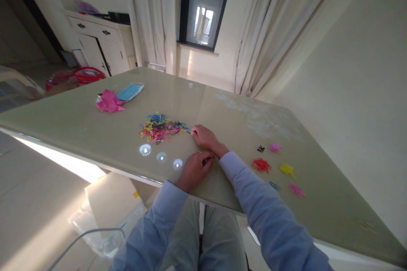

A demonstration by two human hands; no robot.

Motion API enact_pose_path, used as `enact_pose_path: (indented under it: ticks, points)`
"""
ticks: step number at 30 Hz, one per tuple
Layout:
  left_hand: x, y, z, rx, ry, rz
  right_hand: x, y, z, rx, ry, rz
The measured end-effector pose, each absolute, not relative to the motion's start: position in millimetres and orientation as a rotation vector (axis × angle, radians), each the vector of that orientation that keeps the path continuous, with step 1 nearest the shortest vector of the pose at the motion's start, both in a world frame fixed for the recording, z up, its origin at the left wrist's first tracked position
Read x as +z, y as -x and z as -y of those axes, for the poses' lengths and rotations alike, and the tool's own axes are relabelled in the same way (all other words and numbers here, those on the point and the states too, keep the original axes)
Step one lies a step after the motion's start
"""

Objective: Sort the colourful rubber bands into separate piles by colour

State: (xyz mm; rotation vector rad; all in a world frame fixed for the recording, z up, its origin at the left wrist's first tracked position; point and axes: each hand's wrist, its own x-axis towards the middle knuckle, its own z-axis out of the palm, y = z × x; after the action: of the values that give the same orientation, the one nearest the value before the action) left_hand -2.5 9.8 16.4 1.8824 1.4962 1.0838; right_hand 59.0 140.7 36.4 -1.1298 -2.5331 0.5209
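A mixed pile of small coloured rubber bands [162,128] lies on the glossy table. At the pile's right edge, my right hand [203,136] is closed in a pinch, with a thin black rubber band [188,132] showing at its fingertips. My left hand [195,170] rests nearer the table's front edge, fingers curled together. Something dark shows between them, too small to name. To the right lie separate groups of black bands [260,148], red bands [261,164], yellow bands [287,170], blue bands [274,185], upper pink bands [275,147] and lower pink bands [297,190].
A crumpled pink wrapper [110,101] and a blue face mask [130,92] lie on the table [203,106] at the far left. Light reflections mark the tabletop before the pile. A white cabinet [98,42] and a red basket [89,75] stand beyond, near curtains [152,17].
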Motion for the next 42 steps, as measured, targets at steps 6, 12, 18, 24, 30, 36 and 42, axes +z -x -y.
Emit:
enact_pose_path:
  ticks: [6,12,18,24,30,36,42]
  points:
    - [16.8,2.9,-9.5,1.093,-1.841,-1.473,48.3,-77.7,-117.2,0.731,1.115,2.350]
    - [16.2,3.3,-9.2,1.108,-1.837,-1.462,65.7,-110.9,-83.8,1.390,0.933,1.832]
    - [15.4,6.3,-7.6,1.104,-1.837,-1.459,82.8,-151.5,-39.1,1.480,0.893,1.557]
    - [14.7,8.6,-7.8,1.101,-1.823,-1.467,99.1,-194.8,0.4,1.462,0.871,1.314]
    - [12.7,9.8,-9.5,1.101,-1.827,-1.480,103.3,-218.1,12.1,1.434,0.873,1.239]
    - [12.6,11.0,-8.3,1.102,-1.828,-1.485,95.5,-234.3,9.0,1.401,0.907,1.249]
    - [11.8,10.8,-9.2,1.111,-1.832,-1.490,89.3,-260.5,6.3,1.295,1.015,1.307]
